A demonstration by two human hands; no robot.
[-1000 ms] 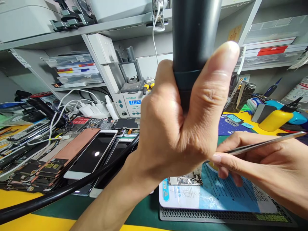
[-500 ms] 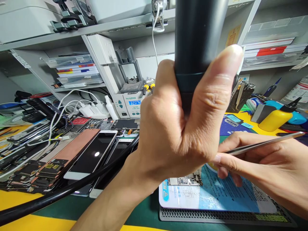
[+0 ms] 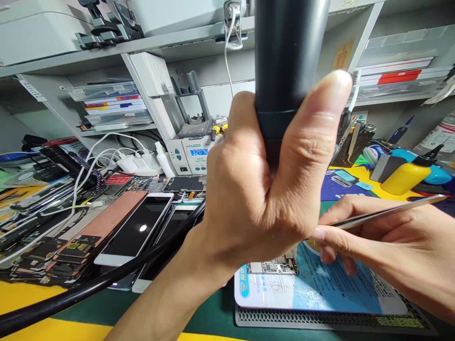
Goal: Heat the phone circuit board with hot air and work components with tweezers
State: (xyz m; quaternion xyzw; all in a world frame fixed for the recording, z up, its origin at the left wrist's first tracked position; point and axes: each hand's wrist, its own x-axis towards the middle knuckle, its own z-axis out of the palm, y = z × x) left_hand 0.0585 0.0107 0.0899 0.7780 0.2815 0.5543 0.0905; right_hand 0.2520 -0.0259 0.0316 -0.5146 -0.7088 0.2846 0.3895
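My left hand [image 3: 263, 184] is closed around a thick black cylindrical handle, which looks like a hot air gun [image 3: 289, 57]; its upper end runs out of view and its lower end is hidden by the hand. Low on the right, my right hand [image 3: 373, 241] pinches metal tweezers [image 3: 391, 212], their tips hidden behind my left hand. A phone circuit board [image 3: 275, 266] lies below my left hand, partly covered by it. It rests on a blue and white printed plate [image 3: 313, 296], on which a small yellowish round thing shows near my right fingers.
A thick black hose [image 3: 106, 280] crosses the bench at left. Behind it lie several phones [image 3: 137, 227] and phone parts. A station with a lit display [image 3: 199, 152] stands at the back. At right are a yellow bottle [image 3: 407, 177] and a razor blade [image 3: 341, 181].
My left hand and the black handle have shifted slightly left. The right hand keeps its grip on the tweezers, nearly still. The board and plate have not moved.
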